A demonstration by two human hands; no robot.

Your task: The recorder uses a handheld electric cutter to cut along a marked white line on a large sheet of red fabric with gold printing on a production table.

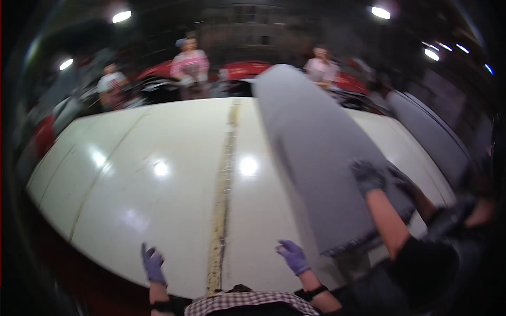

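Observation:
My left hand (153,264), in a purple glove, is over the near edge of a large pale table (168,205). Its fingers are apart and hold nothing. To the right, my right hand (294,257), gloved alike, hovers near the same edge, open, with fingers pointing left. Closest to it is a long, thick grey bundle of what looks like cloth (321,142), lying lengthwise across the table. A co-worker's dark-gloved hand (367,176) rests on that bundle, and a second gloved hand (403,181) is at its right side. Between my hands runs a worn yellowish strip (224,195).
The co-worker's arm (387,221) and dark sleeve (427,268) fill the near right. Another grey bundle (429,131) stands beyond the table's right edge. Behind the far edge are several people, one in a pink striped top (190,66), and red-covered piles (247,69).

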